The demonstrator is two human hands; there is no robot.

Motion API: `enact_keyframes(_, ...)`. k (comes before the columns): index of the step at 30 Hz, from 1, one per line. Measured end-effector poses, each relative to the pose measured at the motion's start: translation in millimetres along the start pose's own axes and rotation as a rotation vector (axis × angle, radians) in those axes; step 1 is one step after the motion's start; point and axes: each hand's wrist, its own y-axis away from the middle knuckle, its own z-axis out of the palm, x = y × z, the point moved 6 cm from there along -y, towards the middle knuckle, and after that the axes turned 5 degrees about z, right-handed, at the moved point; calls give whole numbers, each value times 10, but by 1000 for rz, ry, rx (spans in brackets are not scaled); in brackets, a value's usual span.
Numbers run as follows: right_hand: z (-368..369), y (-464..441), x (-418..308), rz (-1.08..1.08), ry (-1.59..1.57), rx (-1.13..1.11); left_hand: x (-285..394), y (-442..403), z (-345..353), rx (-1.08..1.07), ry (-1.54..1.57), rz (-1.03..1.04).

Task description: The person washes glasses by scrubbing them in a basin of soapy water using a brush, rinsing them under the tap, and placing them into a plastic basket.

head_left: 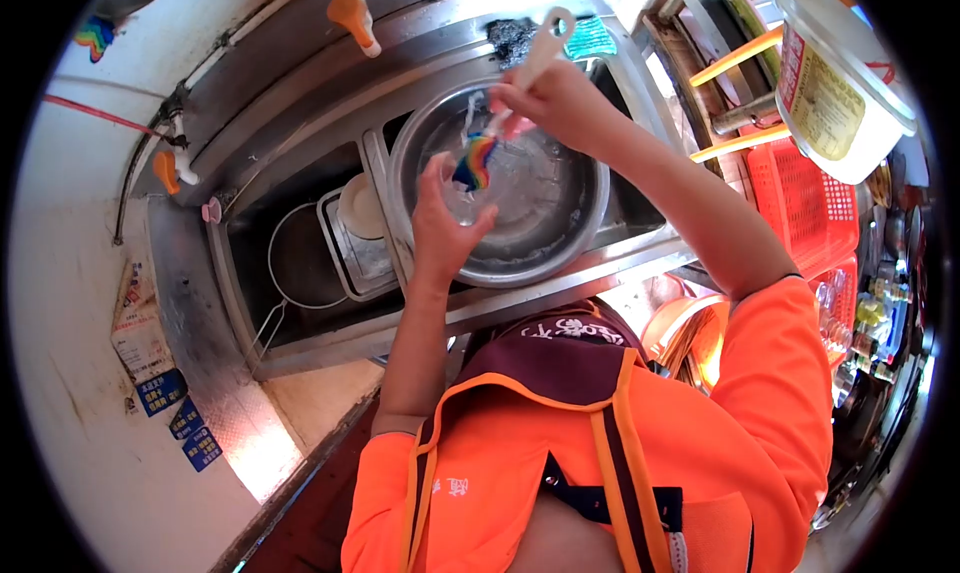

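Note:
My right hand point(548, 105) is closed on the white handle of a brush point(543, 48) with a rainbow-coloured head point(474, 163). The handle slants up and right, its looped end at the top. My left hand point(445, 225) curls its fingers around a clear cup point(461, 201), hard to make out, and the rainbow head is at this cup. Both hands are over a round metal basin point(599, 208) with water in it, set in the sink point(560, 284).
In the left sink compartment are a ring-shaped strainer point(284, 300) and a metal tray point(327, 211) with a pale bowl point(362, 206). A dark scourer point(510, 43) and green cloth point(592, 39) lie behind the basin. Right: a white tub point(835, 98) and red baskets point(795, 198). Orange-handled taps point(350, 18) are behind.

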Motion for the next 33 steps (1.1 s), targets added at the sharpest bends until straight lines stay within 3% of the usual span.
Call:
enact_keyframes(1, 54, -55, -103, -37, -59, -36, 5, -18, 23, -8, 1, 10)
enact_keyframes(3, 112, -68, -248, -63, -122, -63, -74, 20, 121, -90, 293, -110)
enact_keyframes(5, 266, 17, -401, -68, -193, -309, -121, 11, 114, -114, 323, -89)
enact_keyframes(7, 245, 127, -410, -69, -105, -413, -139, 10, 79, -125, 347, -78)
enact_keyframes(8, 238, 203, -392, -69, -13, -518, -116, 2, 70, -136, 457, -58)
enact_keyframes(9, 157, 226, -359, -26, -121, -597, -88, 3, 56, -146, 567, -39)
enact_keyframes(10, 71, 204, -313, 51, -111, -584, -64, -3, 28, -143, 566, -40)
enact_keyframes(13, 35, -20, -349, -93, -25, -476, -13, 14, 52, -253, 469, -45)
enact_keyframes(15, 85, -65, -654, -374, -93, -378, -47, -7, 114, -270, 652, -125)
enact_keyframes(18, 35, -171, -641, -514, 60, -259, 88, -89, 27, -167, 659, -63)
enact_keyframes(19, 32, -197, -461, -290, 16, -317, 113, -106, -44, -103, 658, -32)
enact_keyframes(20, 21, -140, -393, -297, 15, -325, 61, -104, -57, -93, 653, -32)
enact_keyframes(22, 0, -54, -103, -9, 22, -292, -41, -144, -102, -53, 256, 12)
enact_keyframes(25, 117, 213, 167, 235, -281, -291, -40, -98, -65, -11, 47, 2)
enact_keyframes(26, 197, 263, 225, 237, -277, -290, -29, -106, -46, 2, -61, 36)
enact_keyframes(28, 255, 323, 338, 328, -734, -133, 58, -147, -20, -48, -182, 74)
enact_keyframes(29, 250, 328, 389, 378, -806, -93, 96, -148, 2, -98, -307, 111)
enact_keyframes(33, 103, 330, 892, 330, -634, 100, -166, -88, 71, -323, -593, 146)
